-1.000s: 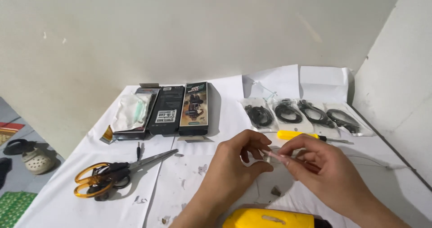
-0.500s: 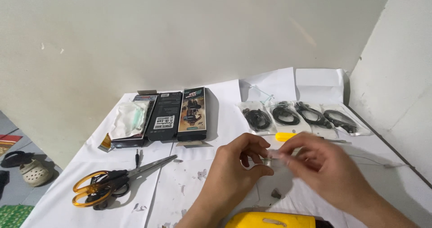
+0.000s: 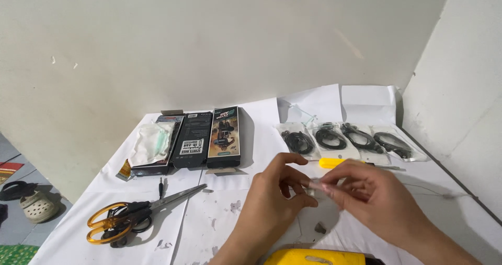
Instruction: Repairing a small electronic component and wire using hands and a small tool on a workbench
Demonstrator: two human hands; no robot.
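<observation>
My left hand (image 3: 274, 192) and my right hand (image 3: 368, 194) meet over the white paper-covered table (image 3: 209, 228). Together they pinch a small clear plastic piece (image 3: 318, 185) between the fingertips. What the piece is cannot be told. A yellow-handled tool (image 3: 334, 162) lies just beyond my right hand. A small dark bit (image 3: 320, 227) rests on the paper below the hands.
Several clear bags of black earphones (image 3: 345, 138) lie in a row at the back right. Three dark product boxes (image 3: 201, 138) sit at the back left. Orange-handled scissors (image 3: 130, 217) lie at the front left. A yellow object (image 3: 314, 256) is at the bottom edge. Sandals (image 3: 31, 202) are on the floor.
The view has tilted slightly upward. Both hands stay together on the small clear piece, with the fingers shifting a little.
</observation>
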